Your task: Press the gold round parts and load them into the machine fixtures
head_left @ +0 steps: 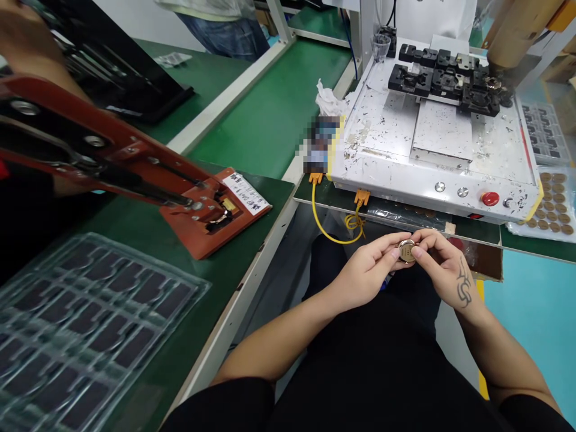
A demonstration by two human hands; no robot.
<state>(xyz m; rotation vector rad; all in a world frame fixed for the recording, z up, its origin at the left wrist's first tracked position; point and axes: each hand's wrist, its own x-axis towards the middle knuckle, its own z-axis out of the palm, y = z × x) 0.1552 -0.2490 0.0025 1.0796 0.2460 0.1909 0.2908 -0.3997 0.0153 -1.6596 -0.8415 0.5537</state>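
Note:
Between my two hands, above my lap, is a small round watch case [407,251] with a shiny metal rim and a gold-brown face turned up. My left hand [362,273] pinches its left side between thumb and fingers. On the opposite side, my right hand [438,267] grips the rim, its thumb resting on the edge of the face. My fingertips cover parts of the rim, and the underside is hidden. Just beyond my hands stands a white bench machine [382,159] carrying black fixtures [445,78] on its top.
To my left, a red lever press [198,210] stands on a green table beside a clear tray [148,276] of dark pieces. A yellow cable [321,225] loops below the machine. Round brown discs [553,204] lie at right. Other people are at the left and back.

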